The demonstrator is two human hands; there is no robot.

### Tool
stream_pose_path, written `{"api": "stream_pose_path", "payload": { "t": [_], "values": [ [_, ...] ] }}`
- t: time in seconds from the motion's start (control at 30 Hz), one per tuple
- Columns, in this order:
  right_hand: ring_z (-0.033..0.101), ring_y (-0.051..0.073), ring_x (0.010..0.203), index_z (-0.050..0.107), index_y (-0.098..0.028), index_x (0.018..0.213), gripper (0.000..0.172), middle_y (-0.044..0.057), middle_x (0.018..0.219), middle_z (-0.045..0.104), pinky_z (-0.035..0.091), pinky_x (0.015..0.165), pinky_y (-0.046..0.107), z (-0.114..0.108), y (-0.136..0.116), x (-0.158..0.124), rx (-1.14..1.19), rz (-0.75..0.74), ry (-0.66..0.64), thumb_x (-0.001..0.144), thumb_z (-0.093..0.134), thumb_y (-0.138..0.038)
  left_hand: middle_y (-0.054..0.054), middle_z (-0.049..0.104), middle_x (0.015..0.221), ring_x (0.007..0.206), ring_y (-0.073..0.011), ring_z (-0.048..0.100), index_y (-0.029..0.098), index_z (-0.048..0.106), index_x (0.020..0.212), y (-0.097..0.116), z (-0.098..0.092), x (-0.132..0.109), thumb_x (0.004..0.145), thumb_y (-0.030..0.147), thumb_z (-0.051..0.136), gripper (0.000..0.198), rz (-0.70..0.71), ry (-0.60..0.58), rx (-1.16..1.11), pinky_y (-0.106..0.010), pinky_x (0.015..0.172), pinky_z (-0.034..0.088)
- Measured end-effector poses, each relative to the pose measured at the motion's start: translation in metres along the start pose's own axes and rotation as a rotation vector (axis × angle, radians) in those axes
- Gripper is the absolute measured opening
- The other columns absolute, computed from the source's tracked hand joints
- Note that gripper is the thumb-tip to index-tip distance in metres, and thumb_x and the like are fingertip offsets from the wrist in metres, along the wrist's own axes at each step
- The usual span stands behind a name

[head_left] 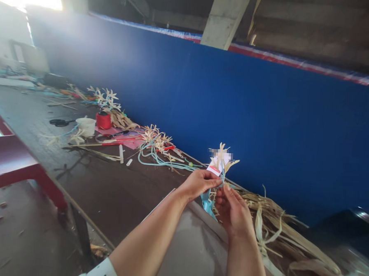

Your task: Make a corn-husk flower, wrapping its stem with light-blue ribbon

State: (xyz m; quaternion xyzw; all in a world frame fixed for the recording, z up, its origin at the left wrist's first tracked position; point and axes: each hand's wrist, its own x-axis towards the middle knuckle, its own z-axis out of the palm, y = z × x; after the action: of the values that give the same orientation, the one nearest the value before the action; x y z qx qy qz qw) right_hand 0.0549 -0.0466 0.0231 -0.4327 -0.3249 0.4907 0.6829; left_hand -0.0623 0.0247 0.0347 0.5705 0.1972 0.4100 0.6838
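My left hand (200, 183) and my right hand (234, 206) meet at the right of the table, both closed around the light-blue stems of a pale dried-husk flower (231, 164). Its pointed petals spread upward above my fingertips. The left thumb and forefinger pinch the stems, and the right thumb and fingers grip just below. A piece of light-blue ribbon (208, 205) hangs below my left hand. Behind the flower is a white and red paper (214, 169), partly hidden. The lower ends of the stems are hidden by my hands.
Left of my hands lie a bunch of husk flowers (156, 138) with blue stems. Farther back are a red thread spool (103, 120), a white cup (86, 126) and black scissors (60, 123). Dried husks (293, 238) pile at right. A blue partition (187, 88) borders the table (107, 191).
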Motion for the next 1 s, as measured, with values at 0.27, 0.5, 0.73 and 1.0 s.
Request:
{"api": "stream_pose_path", "payload": {
  "t": [0.27,0.5,0.73,1.0],
  "values": [
    [0.055,0.010,0.055,0.065,-0.022,0.082,0.027,-0.001,0.068,0.063,0.047,0.051,0.021,-0.0049,-0.0052,-0.0023,-0.211,-0.078,0.049,0.062,0.075,-0.037,0.005,0.041,0.050,0.043,-0.0023,0.028,0.009,0.062,0.074,0.0056,0.0010,-0.0022,0.060,0.045,0.069,0.039,0.005,0.036,0.042,-0.020,0.044,0.020],
    [0.049,0.008,0.053,0.064,-0.021,0.072,0.021,-0.003,0.059,0.057,0.043,0.051,0.018,-0.0051,-0.0008,-0.0001,-0.366,-0.175,0.101,0.061,0.076,-0.034,0.001,0.054,0.061,0.055,-0.0058,0.043,0.009,0.064,0.074,0.0026,0.0003,-0.0011,0.061,0.040,0.069,0.033,0.069,0.065,0.086,-0.020,0.055,0.032],
    [0.049,0.007,0.050,0.064,-0.019,0.065,0.021,-0.003,0.057,0.057,0.042,0.048,0.018,-0.0005,-0.0042,-0.0014,-0.195,-0.140,0.095,0.056,0.079,-0.031,0.000,0.055,0.060,0.051,-0.0049,0.041,0.010,0.067,0.077,0.0044,-0.0006,-0.0017,0.060,0.044,0.070,0.038,0.032,0.045,0.073,-0.019,0.051,0.031],
    [0.051,0.006,0.048,0.065,-0.017,0.068,0.021,-0.002,0.057,0.058,0.043,0.045,0.015,-0.0005,-0.0017,-0.0002,0.034,-0.034,0.027,0.056,0.080,-0.025,0.003,0.053,0.057,0.049,-0.0034,0.038,0.011,0.066,0.076,0.0063,0.0000,-0.0022,0.057,0.043,0.072,0.038,0.029,0.019,-0.019,-0.019,0.049,0.028]
  ]
}}
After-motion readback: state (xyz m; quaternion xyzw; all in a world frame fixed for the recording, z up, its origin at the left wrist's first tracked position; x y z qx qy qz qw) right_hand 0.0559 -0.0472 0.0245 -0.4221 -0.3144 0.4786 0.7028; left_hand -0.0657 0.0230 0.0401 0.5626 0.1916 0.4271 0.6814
